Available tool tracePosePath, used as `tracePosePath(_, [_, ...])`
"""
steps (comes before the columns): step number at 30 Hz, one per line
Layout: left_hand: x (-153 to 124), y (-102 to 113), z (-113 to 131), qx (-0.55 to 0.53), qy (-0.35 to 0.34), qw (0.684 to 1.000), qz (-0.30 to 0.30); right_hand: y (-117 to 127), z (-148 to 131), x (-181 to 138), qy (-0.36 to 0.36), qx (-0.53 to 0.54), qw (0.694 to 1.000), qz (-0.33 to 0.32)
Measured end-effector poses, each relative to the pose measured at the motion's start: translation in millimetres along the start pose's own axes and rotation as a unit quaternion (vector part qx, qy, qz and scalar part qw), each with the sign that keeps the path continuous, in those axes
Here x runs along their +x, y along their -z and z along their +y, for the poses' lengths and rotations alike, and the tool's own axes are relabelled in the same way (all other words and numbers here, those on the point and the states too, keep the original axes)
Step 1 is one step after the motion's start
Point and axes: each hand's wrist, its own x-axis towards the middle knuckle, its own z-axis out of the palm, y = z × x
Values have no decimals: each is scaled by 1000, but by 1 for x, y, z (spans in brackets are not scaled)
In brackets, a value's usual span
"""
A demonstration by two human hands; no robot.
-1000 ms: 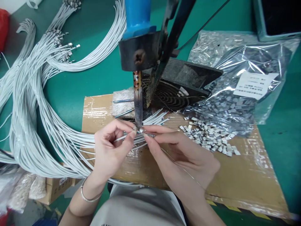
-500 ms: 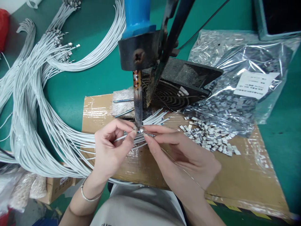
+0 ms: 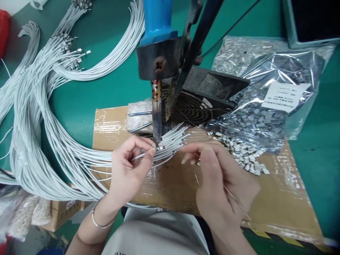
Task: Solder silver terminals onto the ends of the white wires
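**Right hand (image 3: 225,184) shifted right, away from the left fingertips**

White round plastic-sheathed cable (image 3: 137,156): pinched between left hand (image 3: 131,168) thumb and forefinger, its end at the dark tapered metal tip (image 3: 156,122). Right hand: curled around thin silvery wire (image 3: 232,197). Loose flat metal tabs (image 3: 248,156): heaped beyond the right hand. Smooth brown cardboard sheet (image 3: 276,198): extends rightward to its slanted edge, giving the right hand room.

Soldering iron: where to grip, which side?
Probably the blue handle, from the picture's left: it's thick, stands roughly upright above the black clamp, and a slanting black bar crowds its right. Avoid the discoloured metal barrel below, possibly hot.
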Motion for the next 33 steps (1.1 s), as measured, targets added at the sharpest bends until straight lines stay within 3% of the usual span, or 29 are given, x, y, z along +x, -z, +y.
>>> tracePosePath(3, [-2, 0, 0, 13, 6, 1000, 1, 7, 1, -1, -11, 44, 999, -30])
tracePosePath(12, [-3, -1, 2, 19, 17, 1000, 13, 4, 2, -3, 9, 36, 994, -101])
tracePosePath(19, [-2, -2, 3, 7, 10, 999, 33, -4, -6, -9, -18, 68, 995, -67])
tracePosePath(33, [-1, -5, 5, 6, -2, 999, 46, -7, -8, -5, -5, 68, 997, -46])
